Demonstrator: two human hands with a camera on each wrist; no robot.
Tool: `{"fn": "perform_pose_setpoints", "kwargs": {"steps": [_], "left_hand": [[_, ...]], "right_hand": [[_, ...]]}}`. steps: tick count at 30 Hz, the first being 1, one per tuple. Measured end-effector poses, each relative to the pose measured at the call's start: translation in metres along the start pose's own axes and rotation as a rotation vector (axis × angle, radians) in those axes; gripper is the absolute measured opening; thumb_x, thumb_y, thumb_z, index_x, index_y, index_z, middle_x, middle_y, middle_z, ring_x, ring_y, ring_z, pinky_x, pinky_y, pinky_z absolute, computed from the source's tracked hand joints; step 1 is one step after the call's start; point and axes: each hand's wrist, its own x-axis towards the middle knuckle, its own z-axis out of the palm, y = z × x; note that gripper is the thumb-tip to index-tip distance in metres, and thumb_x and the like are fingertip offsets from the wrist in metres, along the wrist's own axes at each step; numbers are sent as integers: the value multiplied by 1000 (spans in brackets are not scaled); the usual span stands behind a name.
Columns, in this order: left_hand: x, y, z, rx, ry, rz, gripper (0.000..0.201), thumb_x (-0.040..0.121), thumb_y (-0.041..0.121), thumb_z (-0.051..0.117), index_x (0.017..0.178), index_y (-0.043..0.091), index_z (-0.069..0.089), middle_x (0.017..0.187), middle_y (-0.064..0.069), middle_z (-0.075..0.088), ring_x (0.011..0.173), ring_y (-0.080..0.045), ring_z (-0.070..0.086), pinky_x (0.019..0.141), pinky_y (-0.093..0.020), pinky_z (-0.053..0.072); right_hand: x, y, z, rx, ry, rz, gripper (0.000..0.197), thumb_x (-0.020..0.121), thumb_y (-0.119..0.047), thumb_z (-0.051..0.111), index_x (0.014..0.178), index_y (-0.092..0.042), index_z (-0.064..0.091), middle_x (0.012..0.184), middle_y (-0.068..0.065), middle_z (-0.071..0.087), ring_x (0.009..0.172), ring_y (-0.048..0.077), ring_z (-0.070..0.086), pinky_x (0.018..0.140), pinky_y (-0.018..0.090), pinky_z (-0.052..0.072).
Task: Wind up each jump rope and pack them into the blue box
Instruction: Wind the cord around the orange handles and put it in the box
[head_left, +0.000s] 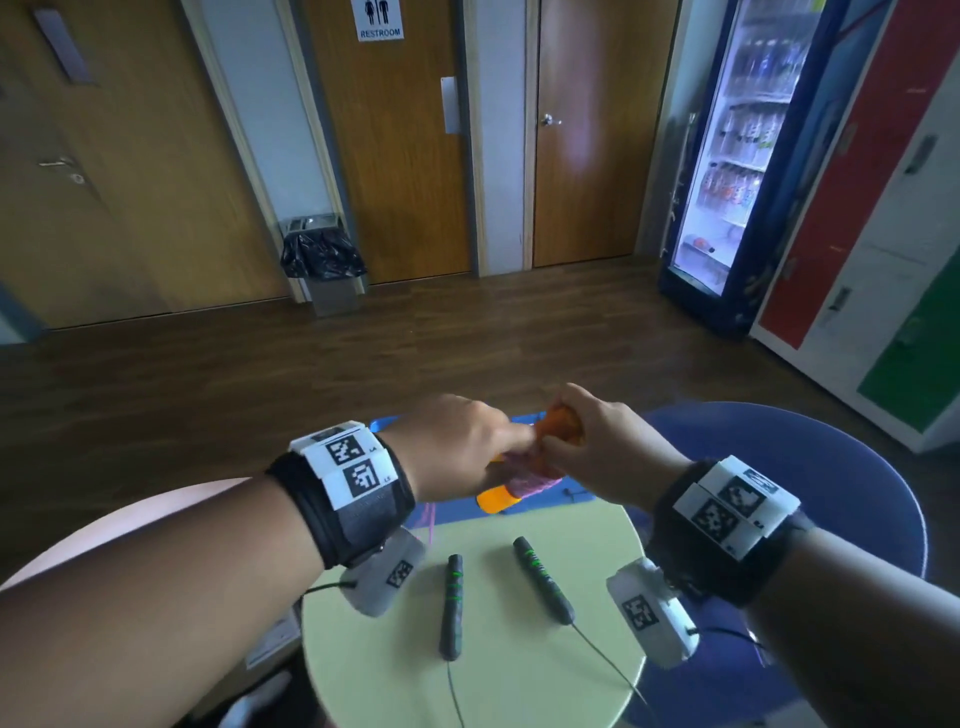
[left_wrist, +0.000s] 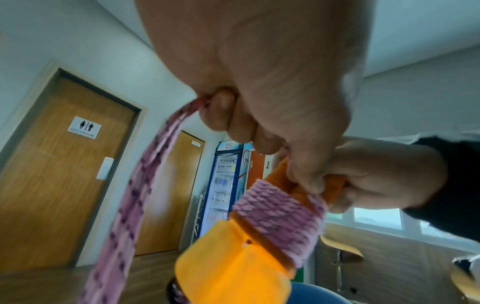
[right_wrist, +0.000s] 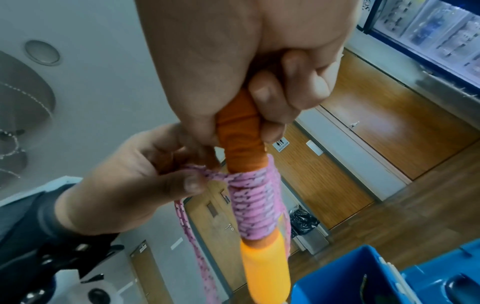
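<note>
Both hands (head_left: 524, 447) clenched on pink rope (right_wrist: 253, 203)

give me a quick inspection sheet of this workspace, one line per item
surface: round pale green table, partly bare.
job's things: pink braided rope partly wound round orange jump rope handles; two black jump rope handles with green stripes lie on the table; open blue plastic box behind.
clutter: nothing seen.
grippers: left hand pinches the loose rope; right hand grips the orange handles.
cables: thin black cords trail off the table edge.
surroundings: wooden doors, drinks fridge, bin.
</note>
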Motion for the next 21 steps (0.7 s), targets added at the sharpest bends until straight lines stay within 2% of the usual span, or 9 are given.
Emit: {"fn": "perform_pose_setpoints", "kwargs": {"steps": [2,3,5,8,10,14,17,19,21], "left_hand": [[15,1,8,70,45,101,47,96,61,24,118,36,58,88,1,63,80,-28,63,59,-33,40],[22,3,10,82,83,149,49,96,60,24,115,35,61,81,2,61,72,-28,63,55,-31,38],[35,9,14,79,154,218,38,98,52,35,104,30,66,71,2,57,61,-27,60,48,-28,37],[55,18,21,45,212,256,29,97,44,43,96,26,66,72,2,56,62,-26,59,48,-30,46],[66,24,23,-19,187,237,31,97,42,44,96,25,69,77,2,61,68,-26,62,55,-32,51],[76,29,25,-95,124,161,33,98,44,43,97,25,70,84,7,65,79,-18,62,64,-29,45],[78,29,25,-150,35,71,36,97,51,42,99,28,70,90,9,68,85,-14,61,68,-27,42],[77,26,23,-161,11,15,41,95,56,38,101,31,70,95,11,69,89,-13,63,71,-30,47],[75,23,24,-196,-6,-46,37,96,55,41,102,32,69,94,12,69,87,-10,63,72,-33,50]], "right_hand": [[3,18,-12,24,-49,-23,17,81,-35,63,93,-27,55,79,-5,65,70,17,61,63,35,53],[4,27,-19,37,-71,-33,17,81,-35,64,93,-28,55,81,-5,65,72,17,61,66,36,54],[6,44,-31,64,-111,-52,17,80,-34,65,94,-29,56,84,-6,66,75,16,62,68,36,54],[5,68,-45,81,-161,-75,17,80,-31,67,94,-29,58,85,-4,66,74,18,64,65,38,56],[4,82,-51,87,-173,-90,14,81,-26,67,91,-28,57,83,-4,65,72,17,63,64,35,54],[2,99,-63,89,-254,-143,17,82,-19,66,82,-31,54,76,-8,60,65,7,54,62,28,49],[2,102,-73,117,-361,-175,16,84,-16,67,87,-28,57,79,-6,63,68,8,59,64,31,53],[4,101,-79,152,-440,-201,18,85,-13,68,90,-27,59,82,-4,65,70,10,62,63,30,55],[7,99,-84,244,-523,-198,17,86,-10,69,93,-24,61,83,-2,67,69,11,63,61,27,53]]}}
